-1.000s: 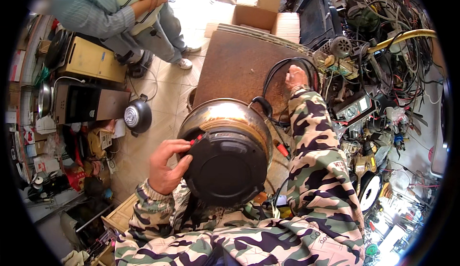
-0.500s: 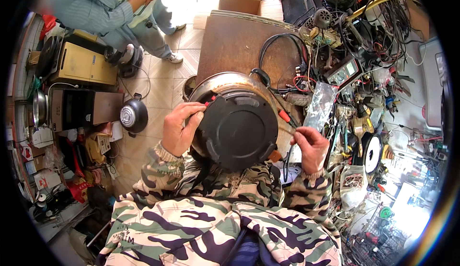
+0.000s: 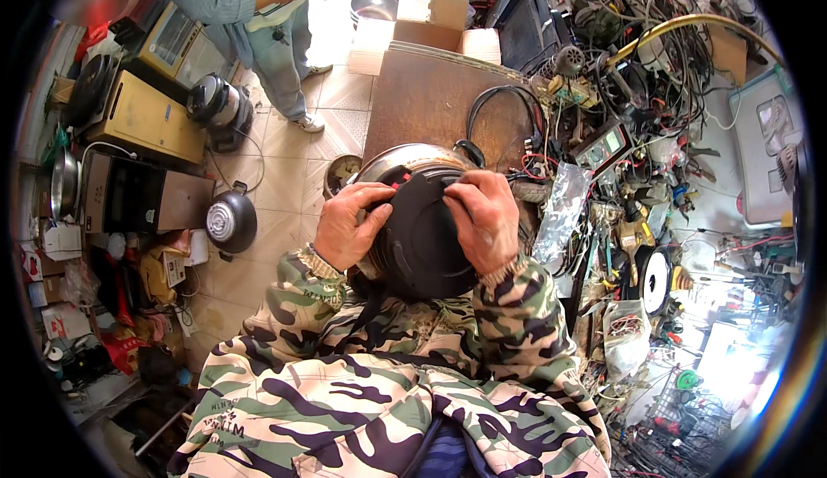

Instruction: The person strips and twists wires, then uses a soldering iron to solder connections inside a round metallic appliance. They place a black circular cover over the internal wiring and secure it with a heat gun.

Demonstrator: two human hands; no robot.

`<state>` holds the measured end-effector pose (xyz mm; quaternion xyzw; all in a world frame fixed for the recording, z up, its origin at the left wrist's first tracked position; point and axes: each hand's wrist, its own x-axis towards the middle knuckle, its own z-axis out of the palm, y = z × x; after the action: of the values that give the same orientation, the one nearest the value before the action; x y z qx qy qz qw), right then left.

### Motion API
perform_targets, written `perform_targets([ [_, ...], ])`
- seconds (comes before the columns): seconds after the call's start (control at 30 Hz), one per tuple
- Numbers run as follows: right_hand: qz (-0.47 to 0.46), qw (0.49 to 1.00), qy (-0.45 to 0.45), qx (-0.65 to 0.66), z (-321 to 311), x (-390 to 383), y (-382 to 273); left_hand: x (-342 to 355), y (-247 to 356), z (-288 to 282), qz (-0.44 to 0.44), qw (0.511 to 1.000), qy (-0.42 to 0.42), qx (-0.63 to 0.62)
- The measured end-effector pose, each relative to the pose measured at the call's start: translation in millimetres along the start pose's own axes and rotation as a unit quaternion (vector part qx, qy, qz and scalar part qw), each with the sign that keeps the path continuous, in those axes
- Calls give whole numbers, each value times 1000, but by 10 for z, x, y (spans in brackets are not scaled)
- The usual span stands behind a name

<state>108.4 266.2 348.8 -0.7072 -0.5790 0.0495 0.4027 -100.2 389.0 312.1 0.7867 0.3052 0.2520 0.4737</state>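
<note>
A round metal cooker stands upside down against my front, its round black base facing up and tilted. At the base's upper left edge my left hand is closed, thumb and forefinger gripping by a small red piece. My right hand is over the base's right part, its fingertips pinched together on or just above the surface. What it pinches is hidden by the fingers.
A brown board-topped table carries a black cable. To the right lie a multimeter, a clear plastic bag, wires and tools. A black pan sits on the floor at left. Another person stands beyond, arms folded.
My right hand has moved left and up from beside the cooker onto the black base. The base appears more tilted. My left hand has shifted slightly right, still at the base's edge.
</note>
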Motion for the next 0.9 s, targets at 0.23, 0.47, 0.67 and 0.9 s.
perform_targets([
  [0.23,-54,992,-110,-10,133,300,200,-21,-39,35,20,1000,22,1],
  [0.47,-20,983,-170,65,185,420,294,-46,-50,53,17,999,29,-2],
  [0.67,58,972,-207,97,181,530,377,-29,-57,50,13,1000,23,-17],
  [0.9,13,984,-170,55,227,479,331,-48,-30,60,-8,999,31,-5],
])
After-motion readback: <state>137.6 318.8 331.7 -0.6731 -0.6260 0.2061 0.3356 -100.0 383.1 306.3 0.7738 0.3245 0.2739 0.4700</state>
